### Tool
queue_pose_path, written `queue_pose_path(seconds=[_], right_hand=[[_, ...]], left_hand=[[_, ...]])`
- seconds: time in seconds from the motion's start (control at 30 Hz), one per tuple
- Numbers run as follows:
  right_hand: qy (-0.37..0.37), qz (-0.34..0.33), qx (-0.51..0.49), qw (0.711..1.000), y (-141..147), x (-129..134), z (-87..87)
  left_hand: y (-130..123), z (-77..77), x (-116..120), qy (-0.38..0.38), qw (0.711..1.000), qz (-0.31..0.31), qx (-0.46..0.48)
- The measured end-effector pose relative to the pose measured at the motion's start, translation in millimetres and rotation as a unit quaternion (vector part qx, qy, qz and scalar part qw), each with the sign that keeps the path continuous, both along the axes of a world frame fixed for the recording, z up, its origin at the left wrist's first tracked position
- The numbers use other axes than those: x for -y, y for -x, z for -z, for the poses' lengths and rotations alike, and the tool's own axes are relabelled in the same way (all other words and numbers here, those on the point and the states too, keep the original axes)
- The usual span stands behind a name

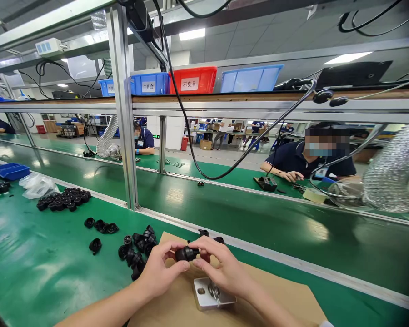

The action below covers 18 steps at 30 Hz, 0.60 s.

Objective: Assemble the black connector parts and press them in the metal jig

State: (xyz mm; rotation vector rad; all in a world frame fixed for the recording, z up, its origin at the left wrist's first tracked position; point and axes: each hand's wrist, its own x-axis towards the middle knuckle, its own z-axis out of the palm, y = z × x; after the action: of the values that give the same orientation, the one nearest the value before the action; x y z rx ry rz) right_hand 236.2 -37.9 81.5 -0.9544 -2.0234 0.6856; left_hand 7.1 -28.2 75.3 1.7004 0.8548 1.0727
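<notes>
Between both hands I hold a small black round plastic part, just above a sheet of brown cardboard. The fingers and thumb of my left hand grip its left end. On its right end, the fingertips of my right hand are closed. Below my right hand lies a silver metal block fixture with an oval hole and a round metal piece, partly covered by the hand. A loose heap of black parts sits left of my left hand. A few more black parts lie just beyond my fingers.
Farther left are a cluster of black parts, a clear plastic bag and a blue tray. An aluminium post rises from the bench edge. Beyond the green conveyor belt a co-worker sits. A black cable hangs ahead.
</notes>
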Motion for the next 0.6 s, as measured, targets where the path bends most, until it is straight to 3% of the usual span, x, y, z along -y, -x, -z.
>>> queue_pose_path(seconds=[0.6], right_hand=[[-0.053, -0.038, 0.008, 0.998, -3.9, -1.1, 4.9]], left_hand=[[0.6, 10.1, -2.0, 0.023, 0.999, -0.028, 0.014]])
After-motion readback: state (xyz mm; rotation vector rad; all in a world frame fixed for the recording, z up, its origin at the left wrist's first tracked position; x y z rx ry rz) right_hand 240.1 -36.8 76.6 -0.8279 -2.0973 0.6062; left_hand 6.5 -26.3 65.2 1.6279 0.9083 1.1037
